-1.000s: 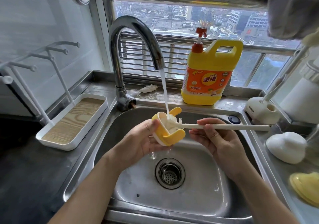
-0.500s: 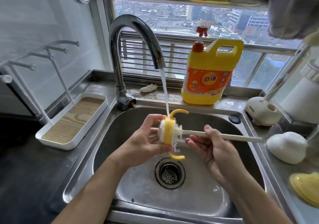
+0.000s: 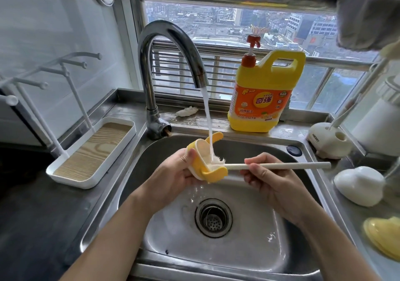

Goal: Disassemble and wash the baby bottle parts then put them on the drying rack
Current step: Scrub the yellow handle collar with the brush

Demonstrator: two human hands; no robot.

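My left hand (image 3: 173, 172) grips a yellow and white bottle collar with two handles (image 3: 205, 161) over the sink (image 3: 238, 148), its open side facing up and right under the running water. My right hand (image 3: 268, 179) holds the long white handle of a bottle brush (image 3: 303, 166), and the brush's bristles sit inside the collar. The white drying rack (image 3: 91, 153) with a wood-look tray and upright pegs stands on the counter to the left. A white bottle part (image 3: 359, 185) and a yellow cap (image 3: 383, 237) lie on the counter to the right.
The steel faucet (image 3: 168, 49) arches over the sink and runs water. A yellow detergent jug (image 3: 264, 98) stands on the ledge behind. A white brush holder (image 3: 326, 140) sits at the right rear. The drain strainer (image 3: 213, 218) is in the basin floor.
My left hand has turned the collar from edge-on back to open side up under the stream. The brush handle has shifted slightly right and stays in my right hand.
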